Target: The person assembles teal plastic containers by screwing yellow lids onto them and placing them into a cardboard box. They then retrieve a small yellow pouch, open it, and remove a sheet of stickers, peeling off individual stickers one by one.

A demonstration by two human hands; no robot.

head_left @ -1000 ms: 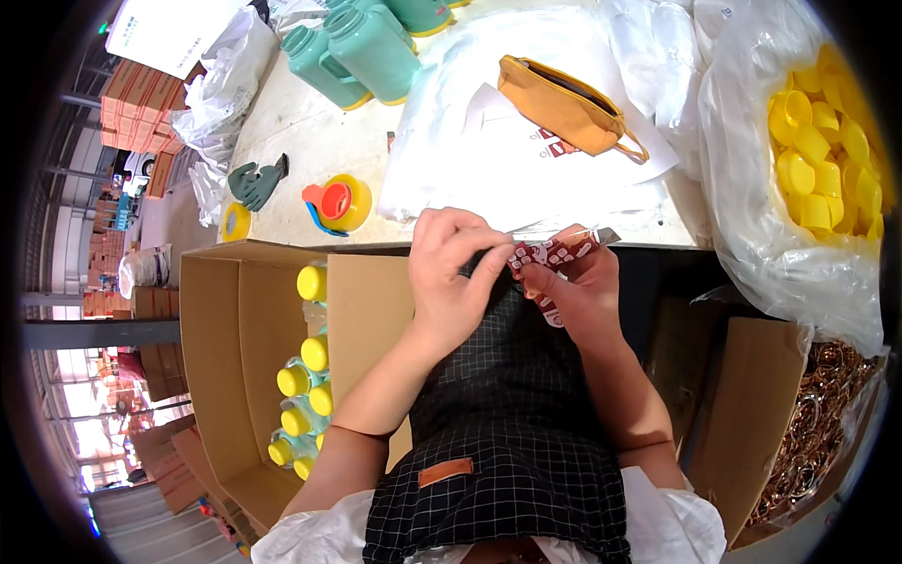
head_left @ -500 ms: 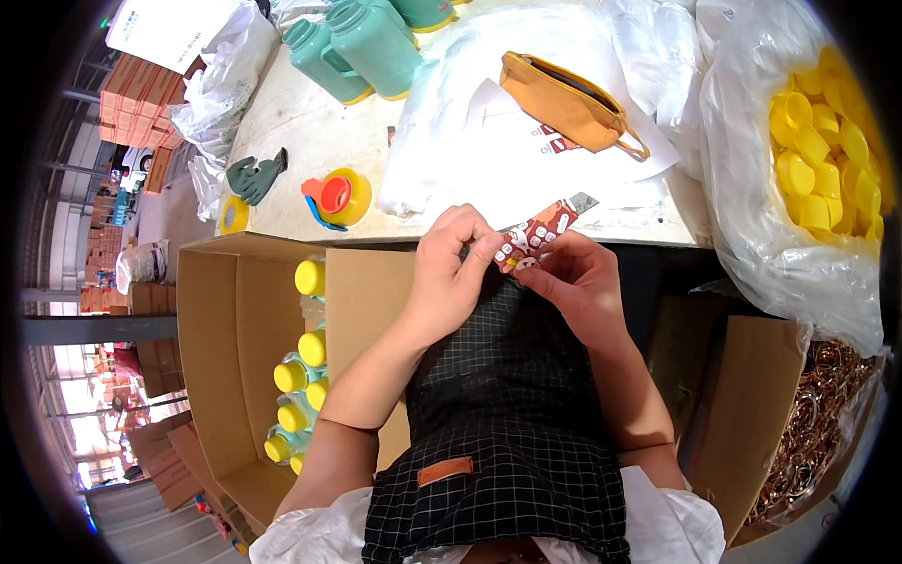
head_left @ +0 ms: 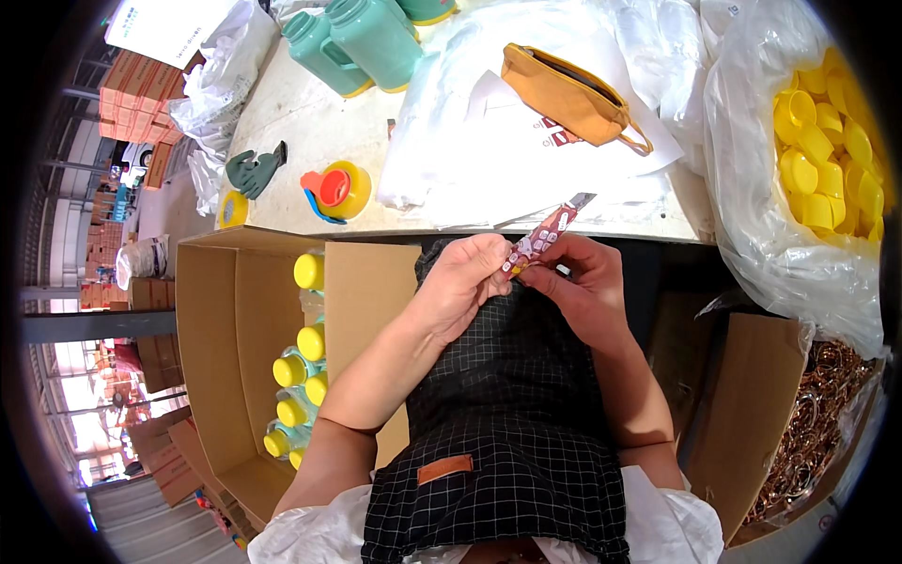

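Note:
Over my lap, just in front of the table edge, both hands meet at a narrow dark red printed strip (head_left: pixel 536 244). It has white and tan patches and a grey tip, and looks like a sticker, though its exact kind I cannot tell. My left hand (head_left: pixel 462 277) is closed, pinching its lower end between thumb and fingers. My right hand (head_left: pixel 584 282) is also closed, its thumb and fingertips at the strip's right side near the lower end. The grey tip points up and right toward the table. A small shiny spot shows among my right fingers.
On the table (head_left: pixel 310 103) are green jugs (head_left: pixel 376 45), an orange pouch (head_left: pixel 564 91) on white sheets, a dark glove (head_left: pixel 254 175) and a yellow-red lid (head_left: pixel 343 188). Yellow cups (head_left: pixel 816 179) fill a plastic bag at right. Yellow-capped bottles (head_left: pixel 291 371) stand in a carton (head_left: pixel 211 338).
My left hand has turned, its fingers now folded lower around the strip's end. The strip has swung steeper and appears narrower. My right hand has barely moved.

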